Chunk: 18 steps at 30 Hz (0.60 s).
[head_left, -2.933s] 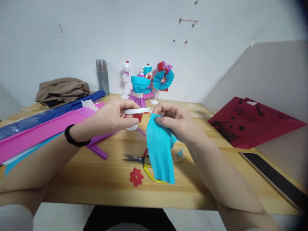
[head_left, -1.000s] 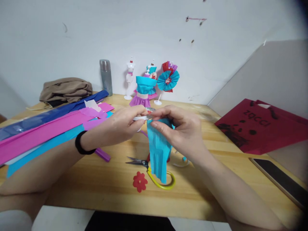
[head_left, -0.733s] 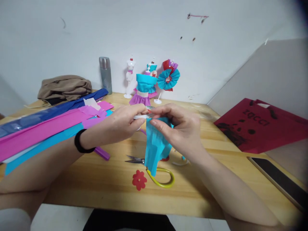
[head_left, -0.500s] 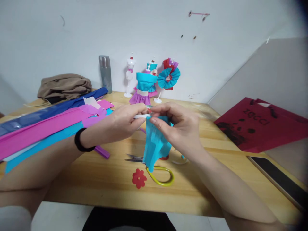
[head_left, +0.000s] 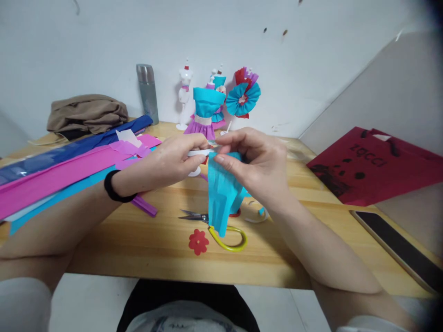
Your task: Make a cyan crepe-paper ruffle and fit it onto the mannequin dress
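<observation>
Centrally, in the head view, my two hands nearly meet. My left hand [head_left: 176, 159], curled and narrow, holds a white band [head_left: 200, 152] between thumb and fingers; my right hand [head_left: 261, 161] pinches the top of a turquoise paper piece [head_left: 218, 191] between thumb and fingertips. The piece hangs down just below the middle of the frame, its upper left corner close by the white band; whether they touch I cannot tell.

Beneath it on the bench [head_left: 145, 258] lie my scissors [head_left: 205, 218], blades parted and pointing left, the hanging paper covering part of them. A red paper flower [head_left: 198, 247] lies just below the blades.

At upper centre stand a small form in a turquoise and purple dress [head_left: 208, 102], a white dress form [head_left: 184, 94] to its left and a turquoise rosette [head_left: 235, 106] to its right. Folded pink paper [head_left: 69, 170] fills the left side, partly behind my left forearm, with a flask [head_left: 148, 99] at upper left. On the right I see a red bag [head_left: 374, 170] and, lower down, a dark phone [head_left: 391, 244].
</observation>
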Each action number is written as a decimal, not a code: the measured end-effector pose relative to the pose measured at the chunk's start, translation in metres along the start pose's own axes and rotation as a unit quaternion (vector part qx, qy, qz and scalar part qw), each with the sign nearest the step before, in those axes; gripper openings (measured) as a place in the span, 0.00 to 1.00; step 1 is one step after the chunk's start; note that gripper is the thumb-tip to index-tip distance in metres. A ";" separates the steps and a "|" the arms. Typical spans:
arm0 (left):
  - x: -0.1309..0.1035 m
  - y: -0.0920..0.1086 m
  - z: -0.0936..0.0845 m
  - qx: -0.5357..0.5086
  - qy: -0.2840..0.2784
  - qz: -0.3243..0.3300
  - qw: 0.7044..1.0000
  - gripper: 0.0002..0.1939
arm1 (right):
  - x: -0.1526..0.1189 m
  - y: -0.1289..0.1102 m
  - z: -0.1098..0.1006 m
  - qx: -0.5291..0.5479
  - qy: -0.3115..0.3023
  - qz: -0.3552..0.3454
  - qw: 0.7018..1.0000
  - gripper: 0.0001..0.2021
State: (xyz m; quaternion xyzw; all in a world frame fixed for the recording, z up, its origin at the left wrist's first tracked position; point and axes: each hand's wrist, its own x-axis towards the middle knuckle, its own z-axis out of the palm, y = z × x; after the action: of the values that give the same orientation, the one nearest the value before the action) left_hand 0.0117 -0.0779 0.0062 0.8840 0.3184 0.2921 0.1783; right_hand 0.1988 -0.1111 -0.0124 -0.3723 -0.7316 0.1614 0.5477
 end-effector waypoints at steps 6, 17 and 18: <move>0.002 0.000 -0.004 -0.028 -0.023 0.000 0.999 0.07 | 0.006 0.004 -0.004 0.018 0.000 0.044 0.999 0.08; 0.006 -0.005 -0.008 0.004 -0.015 -0.020 1.000 0.10 | 0.024 0.016 -0.012 0.003 0.082 0.088 0.993 0.11; 0.006 -0.005 -0.008 0.003 -0.012 -0.020 1.000 0.09 | 0.024 0.018 -0.012 0.004 0.087 0.084 0.993 0.11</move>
State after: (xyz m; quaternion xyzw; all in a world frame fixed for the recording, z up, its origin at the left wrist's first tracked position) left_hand 0.0079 -0.0694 0.0125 0.8816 0.3345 0.2771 0.1846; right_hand 0.2135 -0.0836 -0.0031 -0.4425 -0.6468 0.1769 0.5955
